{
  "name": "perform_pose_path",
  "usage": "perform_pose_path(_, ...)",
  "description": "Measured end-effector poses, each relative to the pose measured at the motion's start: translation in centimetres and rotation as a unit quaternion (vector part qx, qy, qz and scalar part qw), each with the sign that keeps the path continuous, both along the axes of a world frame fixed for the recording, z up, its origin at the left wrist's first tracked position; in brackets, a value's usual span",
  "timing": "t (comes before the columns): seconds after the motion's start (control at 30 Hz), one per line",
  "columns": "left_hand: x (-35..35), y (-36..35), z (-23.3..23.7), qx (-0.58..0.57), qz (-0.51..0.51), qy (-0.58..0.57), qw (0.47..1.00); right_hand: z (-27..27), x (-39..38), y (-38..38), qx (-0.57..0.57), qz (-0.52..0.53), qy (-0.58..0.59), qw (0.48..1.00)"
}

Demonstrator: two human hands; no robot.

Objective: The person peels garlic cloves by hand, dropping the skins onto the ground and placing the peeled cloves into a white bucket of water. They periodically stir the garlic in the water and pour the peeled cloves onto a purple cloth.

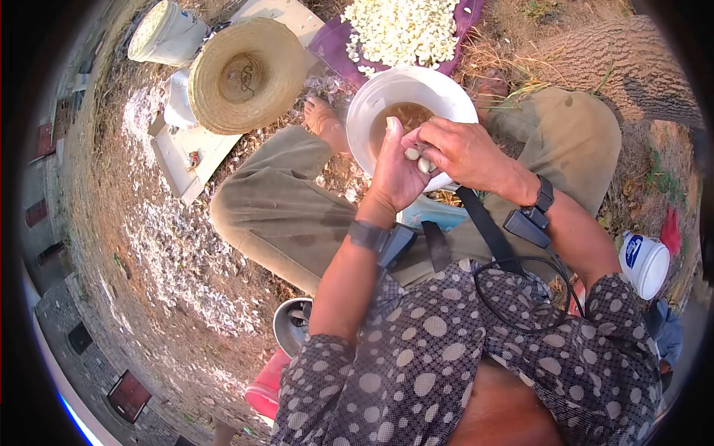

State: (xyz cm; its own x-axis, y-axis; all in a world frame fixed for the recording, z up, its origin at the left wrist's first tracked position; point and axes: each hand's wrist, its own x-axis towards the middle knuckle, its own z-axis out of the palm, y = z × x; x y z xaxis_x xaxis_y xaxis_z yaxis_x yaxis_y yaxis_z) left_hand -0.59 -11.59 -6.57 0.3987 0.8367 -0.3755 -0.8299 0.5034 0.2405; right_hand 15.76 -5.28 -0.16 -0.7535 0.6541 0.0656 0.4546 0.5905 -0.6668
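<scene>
My left hand is palm up over the near rim of a white bucket, with several pale peeled cloves lying in its palm and fingers. From the right, my right hand reaches across, its fingers curled and touching the left palm beside the cloves. Whether the right fingertips pinch something is hidden. Brownish water with bits in it fills part of the bucket, which stands between my legs. Beyond it, a heap of peeled cloves lies on a purple cloth.
A straw hat and a full white bucket are at upper left, above a tray. Peel litters the ground. A metal bowl lies at lower left, a log at upper right, a white tub at right.
</scene>
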Motion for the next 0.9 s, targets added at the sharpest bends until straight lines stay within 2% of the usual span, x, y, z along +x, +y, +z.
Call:
perform_pose_path(0.13,0.5,0.1,0.7,-0.035,-0.023,0.03,0.999,-0.4,0.5,0.4,-0.009,-0.006,-0.023,1.0)
perform_pose_path(0.23,0.7,0.3,1.1,-0.024,-0.008,0.033,0.999,-1.2,0.4,0.9,0.01,-0.043,0.0,0.999)
perform_pose_path(0.33,0.4,0.5,0.9,0.011,-0.014,0.001,1.0,-0.5,0.5,1.5,-0.046,-0.13,0.035,0.99)
perform_pose_path(0.43,0.3,0.5,1.8,-0.006,0.028,-0.002,1.0,0.5,0.4,2.0,-0.04,-0.145,0.058,0.987)
perform_pose_path(0.57,-0.6,0.6,-0.4,0.036,0.07,-0.07,0.994,0.1,0.8,0.3,-0.054,-0.084,0.056,0.993)
perform_pose_path(0.6,-0.4,0.7,0.2,0.022,0.084,-0.032,0.996,-0.3,0.6,0.0,-0.039,-0.058,0.074,0.995)
perform_pose_path(0.9,0.4,0.6,1.8,0.026,0.136,-0.06,0.989,0.0,0.4,-1.8,0.039,-0.037,-0.011,0.999)
